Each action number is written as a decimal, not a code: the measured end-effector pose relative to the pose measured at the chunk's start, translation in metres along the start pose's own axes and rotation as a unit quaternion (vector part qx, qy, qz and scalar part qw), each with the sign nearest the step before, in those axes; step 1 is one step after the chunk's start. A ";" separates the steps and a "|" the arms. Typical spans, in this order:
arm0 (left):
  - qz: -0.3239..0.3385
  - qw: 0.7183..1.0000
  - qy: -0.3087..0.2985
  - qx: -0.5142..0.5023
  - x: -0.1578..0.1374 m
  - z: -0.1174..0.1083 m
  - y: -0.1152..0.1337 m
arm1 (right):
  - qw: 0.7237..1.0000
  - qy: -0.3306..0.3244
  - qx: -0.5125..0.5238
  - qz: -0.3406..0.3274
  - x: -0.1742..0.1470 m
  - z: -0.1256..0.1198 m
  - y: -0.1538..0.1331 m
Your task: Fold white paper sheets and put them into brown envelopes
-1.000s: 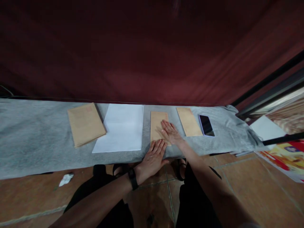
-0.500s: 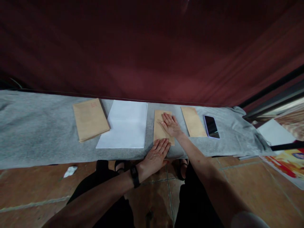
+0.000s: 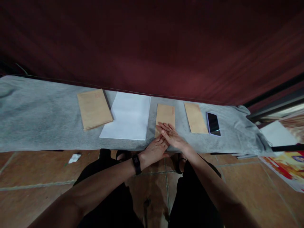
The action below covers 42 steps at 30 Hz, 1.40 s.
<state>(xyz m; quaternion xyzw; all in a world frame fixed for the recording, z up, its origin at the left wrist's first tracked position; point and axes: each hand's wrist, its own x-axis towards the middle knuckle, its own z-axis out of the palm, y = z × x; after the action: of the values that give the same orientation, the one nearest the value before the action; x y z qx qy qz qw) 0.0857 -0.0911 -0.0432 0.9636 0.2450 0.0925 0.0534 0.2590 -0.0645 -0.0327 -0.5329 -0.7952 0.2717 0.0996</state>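
A brown paper envelope [image 3: 166, 111] lies flat on a bench covered with grey cloth [image 3: 54, 110], its red print at the upper right. My left hand [image 3: 156, 150] rests with fingers stretched over the envelope's near end. Across the left fingertips lies my right hand [image 3: 170, 135], its fingers extended flat on the envelope. Neither hand grips anything. The lower part of the envelope is hidden under both hands.
Left of the hands are white paper sheets [image 3: 129, 117] and a stack of brown envelopes [image 3: 94, 109] overlapping them. To the right lie another envelope [image 3: 195, 117] and a phone [image 3: 213, 124]. Dark red fabric [image 3: 152, 57] hangs behind the bench.
My right hand has slid down the envelope toward me and now overlaps my left fingers, uncovering the red print. My left hand stays at the near end. The view has shifted slightly.
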 end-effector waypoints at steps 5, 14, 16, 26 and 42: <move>0.004 1.000 -0.020 -0.009 -0.001 -0.001 0.000 | 0.999 0.009 0.031 -0.004 -0.018 0.009 -0.004; 0.007 0.999 -0.036 0.010 -0.002 -0.006 0.007 | 0.997 0.078 -0.001 0.011 -0.040 0.026 -0.001; -0.002 0.999 -0.033 0.021 -0.003 -0.008 0.009 | 0.995 0.095 -0.024 0.021 -0.045 0.031 -0.001; -0.073 0.997 -0.009 0.023 -0.011 0.005 0.009 | 0.981 0.147 -0.130 0.010 -0.066 0.041 -0.003; -0.117 0.993 -0.003 0.011 0.005 0.008 -0.016 | 0.961 0.219 -0.149 0.078 -0.069 0.052 -0.008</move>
<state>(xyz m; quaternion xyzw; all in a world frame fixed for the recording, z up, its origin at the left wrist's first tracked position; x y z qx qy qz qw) 0.0841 -0.0754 -0.0524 0.9291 0.3570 0.0800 0.0539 0.2578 -0.1460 -0.0620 -0.6485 -0.7413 0.0334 0.1697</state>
